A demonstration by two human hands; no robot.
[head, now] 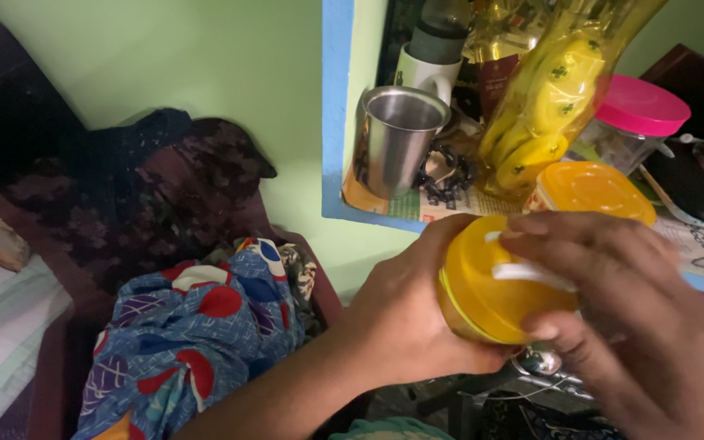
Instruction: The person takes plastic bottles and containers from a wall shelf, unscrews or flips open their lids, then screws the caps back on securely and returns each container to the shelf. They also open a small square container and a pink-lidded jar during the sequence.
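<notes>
A round yellow container [482, 285] with a yellow lid is held in front of me, below a wall shelf. My left hand [405, 305] wraps around its side from the left. My right hand [629, 318] lies over the lid from the right, with the fingers on a white handle strip [531, 275] across the top. The lower part of the container is hidden behind my hands.
The blue-edged shelf [337, 122] holds a steel cup [393, 138], a white mug [421, 73], another yellow-lidded tub [592, 189], a pink-lidded jar [641, 110], a clear bag of yellow items [543, 98]. Blue patterned cloth [197, 326] lies on a dark chair at the left.
</notes>
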